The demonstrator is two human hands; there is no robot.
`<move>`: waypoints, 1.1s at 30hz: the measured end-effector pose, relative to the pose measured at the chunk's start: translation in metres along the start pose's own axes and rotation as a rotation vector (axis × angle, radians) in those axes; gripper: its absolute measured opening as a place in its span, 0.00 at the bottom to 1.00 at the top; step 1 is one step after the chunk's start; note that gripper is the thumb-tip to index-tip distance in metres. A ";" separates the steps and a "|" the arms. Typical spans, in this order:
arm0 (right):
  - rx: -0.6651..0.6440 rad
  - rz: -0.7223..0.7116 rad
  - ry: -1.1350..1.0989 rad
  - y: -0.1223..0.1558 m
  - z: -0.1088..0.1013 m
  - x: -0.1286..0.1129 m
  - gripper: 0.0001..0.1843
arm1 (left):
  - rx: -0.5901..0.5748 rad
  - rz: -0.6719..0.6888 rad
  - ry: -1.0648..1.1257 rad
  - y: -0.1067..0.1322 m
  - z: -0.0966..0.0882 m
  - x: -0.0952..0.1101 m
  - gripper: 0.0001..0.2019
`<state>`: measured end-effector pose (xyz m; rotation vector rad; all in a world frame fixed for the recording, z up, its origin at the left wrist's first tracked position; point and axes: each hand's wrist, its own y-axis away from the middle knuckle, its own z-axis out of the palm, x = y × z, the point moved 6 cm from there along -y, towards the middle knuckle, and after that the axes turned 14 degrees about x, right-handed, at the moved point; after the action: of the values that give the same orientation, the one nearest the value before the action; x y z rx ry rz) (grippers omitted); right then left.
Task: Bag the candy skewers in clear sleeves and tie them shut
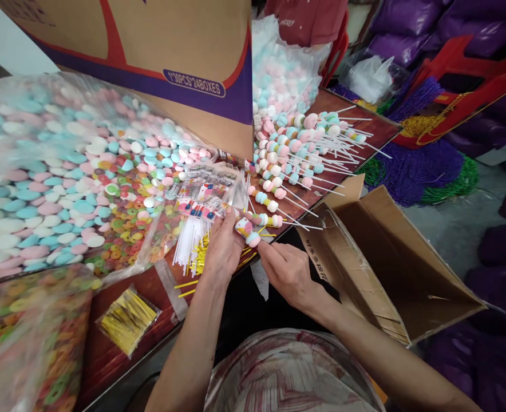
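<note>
A dark red table [90, 369] runs diagonally across the view. A large printed carton [158, 46] stands on it at the back. A second carton [350, 266], open at the top, sits beside the right edge of the table. A clear bag of pastel sweets [42, 223], in pink, blue and white, covers the left side, with coloured ring sweets at its near edge. A bag of ring sweets [34, 337] lies in the near left corner. A pile of sweet skewers [285, 151] lies to the right of the printed carton, white ends pointing right. The left hand [225, 243] is closed on a wrapped skewer [252, 238], held over the table's near edge. The right hand [289, 272] is curled, fingertips at the skewer's near end; whether they grip cannot be told. Printed wrappers [201, 194] lie beyond the left hand, white sticks [190, 243] beside it, and a packet of yellow ties [128, 320] further left
</note>
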<state>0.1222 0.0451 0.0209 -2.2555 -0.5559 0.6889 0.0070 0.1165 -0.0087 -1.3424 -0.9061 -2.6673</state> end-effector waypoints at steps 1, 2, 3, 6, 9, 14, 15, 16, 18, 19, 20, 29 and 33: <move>-0.018 0.068 -0.073 0.002 0.001 0.000 0.13 | 0.012 -0.003 0.012 0.000 0.000 0.000 0.12; -0.031 0.143 -0.153 0.003 0.002 0.001 0.13 | 0.024 0.004 0.027 0.000 0.000 0.001 0.12; -0.034 0.225 -0.233 0.005 0.003 0.003 0.13 | 0.032 0.017 0.042 0.000 -0.001 0.001 0.12; -0.004 0.465 -0.420 0.007 0.009 0.011 0.12 | -0.011 0.031 0.048 0.004 0.003 -0.002 0.12; 0.017 0.635 -0.504 0.005 0.019 0.021 0.12 | -0.088 0.013 0.013 0.009 0.007 -0.008 0.12; 0.013 0.702 -0.553 0.002 0.025 0.025 0.13 | -0.170 -0.032 -0.013 0.009 0.007 -0.007 0.10; 0.008 0.686 -0.560 0.002 0.023 0.024 0.13 | -0.178 -0.044 -0.014 0.008 0.006 -0.006 0.10; 0.003 0.661 -0.561 0.004 0.021 0.023 0.13 | -0.176 -0.051 -0.013 0.006 0.004 -0.004 0.10; 0.006 0.583 -0.530 0.007 0.015 0.022 0.15 | -0.161 -0.065 -0.017 0.003 0.000 -0.001 0.10; 0.015 0.533 -0.493 0.008 0.012 0.022 0.16 | -0.153 -0.075 -0.026 0.002 -0.002 0.000 0.10; 0.018 0.477 -0.450 0.008 0.009 0.023 0.16 | -0.145 -0.089 -0.040 0.000 -0.004 -0.001 0.10; -0.270 0.082 -0.272 0.003 -0.002 0.031 0.20 | -0.101 -0.191 -0.111 -0.006 -0.018 -0.009 0.11; -0.261 0.005 -0.174 0.001 -0.010 0.026 0.20 | -0.066 -0.184 -0.107 -0.006 -0.019 -0.009 0.14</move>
<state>0.1488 0.0545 0.0181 -2.4520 -0.7626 0.8634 -0.0027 0.1099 -0.0271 -1.4984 -1.0079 -2.8068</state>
